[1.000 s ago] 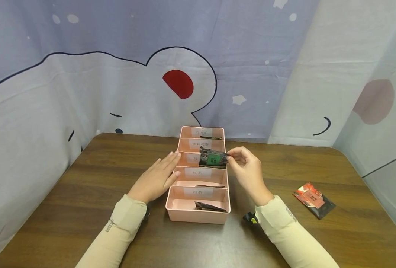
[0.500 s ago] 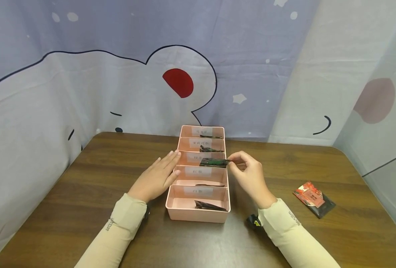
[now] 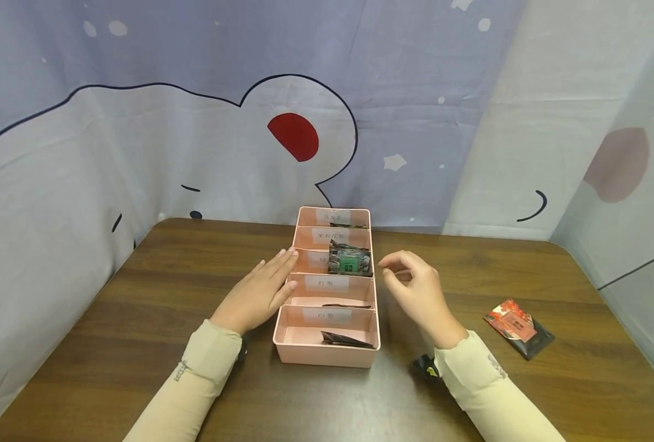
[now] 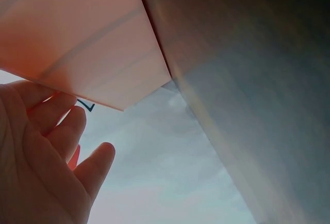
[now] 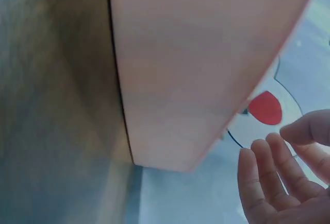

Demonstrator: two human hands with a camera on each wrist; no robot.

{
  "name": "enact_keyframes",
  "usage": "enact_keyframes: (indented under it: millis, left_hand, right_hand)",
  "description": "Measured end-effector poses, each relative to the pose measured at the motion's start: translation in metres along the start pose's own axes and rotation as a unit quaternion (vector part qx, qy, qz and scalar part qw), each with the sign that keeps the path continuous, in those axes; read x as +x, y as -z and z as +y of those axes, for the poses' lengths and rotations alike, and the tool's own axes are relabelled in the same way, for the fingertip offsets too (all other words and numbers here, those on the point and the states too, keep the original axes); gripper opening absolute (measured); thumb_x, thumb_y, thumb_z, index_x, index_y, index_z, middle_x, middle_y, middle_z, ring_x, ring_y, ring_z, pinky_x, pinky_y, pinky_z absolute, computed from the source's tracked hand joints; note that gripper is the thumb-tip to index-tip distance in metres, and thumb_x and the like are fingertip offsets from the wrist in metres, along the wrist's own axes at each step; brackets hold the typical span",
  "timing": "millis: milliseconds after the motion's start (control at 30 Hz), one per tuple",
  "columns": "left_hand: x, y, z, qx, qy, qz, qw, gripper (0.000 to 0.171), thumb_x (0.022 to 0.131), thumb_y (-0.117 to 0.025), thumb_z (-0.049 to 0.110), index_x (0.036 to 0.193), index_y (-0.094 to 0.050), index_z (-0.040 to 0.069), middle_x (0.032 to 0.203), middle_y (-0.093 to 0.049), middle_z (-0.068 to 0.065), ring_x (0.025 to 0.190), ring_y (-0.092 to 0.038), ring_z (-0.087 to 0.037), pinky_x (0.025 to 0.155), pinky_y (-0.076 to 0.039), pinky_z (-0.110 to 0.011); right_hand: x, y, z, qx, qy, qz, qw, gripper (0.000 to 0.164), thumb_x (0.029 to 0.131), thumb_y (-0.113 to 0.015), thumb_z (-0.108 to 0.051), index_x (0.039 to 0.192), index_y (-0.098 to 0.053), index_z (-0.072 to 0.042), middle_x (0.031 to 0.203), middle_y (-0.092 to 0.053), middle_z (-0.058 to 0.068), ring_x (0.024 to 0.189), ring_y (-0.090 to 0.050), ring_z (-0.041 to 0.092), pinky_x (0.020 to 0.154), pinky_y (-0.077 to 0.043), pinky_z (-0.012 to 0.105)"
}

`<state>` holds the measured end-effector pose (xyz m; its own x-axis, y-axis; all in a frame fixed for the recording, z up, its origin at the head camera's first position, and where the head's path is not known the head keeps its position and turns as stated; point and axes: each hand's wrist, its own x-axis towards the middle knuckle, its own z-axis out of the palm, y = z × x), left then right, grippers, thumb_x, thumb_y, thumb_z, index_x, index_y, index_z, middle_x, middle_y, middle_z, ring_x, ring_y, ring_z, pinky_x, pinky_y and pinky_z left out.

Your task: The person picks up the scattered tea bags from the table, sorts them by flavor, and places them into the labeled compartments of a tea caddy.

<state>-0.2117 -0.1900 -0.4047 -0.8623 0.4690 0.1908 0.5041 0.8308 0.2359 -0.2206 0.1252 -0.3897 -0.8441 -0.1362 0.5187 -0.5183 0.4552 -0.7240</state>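
Observation:
A long pink box [image 3: 324, 356] with labelled compartments stands on the table. A dark tea packet [image 3: 349, 264] with a green label lies in its middle compartment, leaning against the divider. My left hand [image 3: 257, 291] rests with straight fingers on the box's left rim; the left wrist view shows its fingertips [image 4: 75, 100] at that rim. Just right of the box, my right hand [image 3: 412, 285] is apart from the packet, thumb and forefinger close together with nothing between them. In the right wrist view its other fingers [image 5: 258, 177] are loosely extended.
More dark packets lie in the other compartments, one [image 3: 347, 340] in the nearest. A red and black packet [image 3: 519, 328] lies on the table [image 3: 443, 399] at the right. A printed curtain [image 3: 415, 123] hangs behind the table.
The green-labelled packet tipped down, then came to lean back in the middle compartment. My right hand has let go of it and moved slightly right. The left hand stays put.

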Motion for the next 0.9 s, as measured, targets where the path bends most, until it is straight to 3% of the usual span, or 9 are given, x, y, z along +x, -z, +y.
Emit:
enact_keyframes:
  millis: [233, 400, 533, 633, 900]
  left_hand:
    - [0.000, 0.000, 0.000, 0.002, 0.001, -0.002, 1.0000, 0.062, 0.109, -0.040, 0.039, 0.160, -0.028, 0.004, 0.166, -0.027, -0.009, 0.153, -0.022, -0.026, 0.124, -0.020, -0.051]
    - [0.000, 0.000, 0.000, 0.001, 0.001, -0.001, 1.0000, 0.062, 0.109, -0.040, 0.039, 0.160, -0.028, 0.005, 0.166, -0.027, -0.009, 0.153, -0.023, -0.026, 0.124, -0.021, -0.050]
    - [0.000, 0.000, 0.000, 0.003, 0.000, 0.002, 1.0000, 0.062, 0.109, -0.041, 0.039, 0.159, -0.029, 0.004, 0.165, -0.028, -0.009, 0.153, -0.024, -0.027, 0.123, -0.023, -0.052]
    - [0.000, 0.001, 0.000, 0.004, -0.001, 0.004, 1.0000, 0.062, 0.109, -0.041, 0.038, 0.159, -0.030, 0.004, 0.165, -0.029, -0.009, 0.153, -0.025, -0.027, 0.123, -0.025, -0.052]
    - [-0.001, 0.001, 0.001, -0.003, 0.002, 0.006, 1.0000, 0.061, 0.109, -0.044, 0.036, 0.159, -0.030, 0.003, 0.164, -0.030, -0.010, 0.153, -0.025, -0.028, 0.123, -0.024, -0.053]
  right_hand:
    - [0.001, 0.027, 0.002, -0.057, 0.020, -0.015, 0.998, 0.016, 0.088, -0.066, 0.007, 0.095, -0.073, -0.005, 0.095, -0.071, 0.005, 0.086, -0.067, 0.020, 0.074, -0.062, 0.040]
    - [-0.001, 0.050, 0.008, -0.104, 0.017, -0.048, 0.993, 0.012, 0.090, -0.067, 0.005, 0.095, -0.072, -0.006, 0.094, -0.070, 0.004, 0.086, -0.068, 0.020, 0.074, -0.062, 0.043]
    - [-0.003, 0.067, 0.013, -0.137, 0.007, -0.079, 0.987, 0.011, 0.090, -0.069, 0.002, 0.097, -0.072, -0.006, 0.094, -0.071, 0.004, 0.085, -0.069, 0.021, 0.074, -0.062, 0.035]
    - [-0.003, 0.081, 0.016, -0.157, -0.007, -0.105, 0.982, 0.010, 0.091, -0.070, 0.000, 0.099, -0.072, -0.007, 0.095, -0.071, 0.004, 0.086, -0.068, 0.021, 0.074, -0.061, 0.034]
    - [-0.003, 0.112, 0.024, -0.191, -0.077, -0.183, 0.961, 0.013, 0.095, -0.068, -0.008, 0.107, -0.072, -0.007, 0.104, -0.072, 0.009, 0.091, -0.069, 0.026, 0.078, -0.058, 0.045]
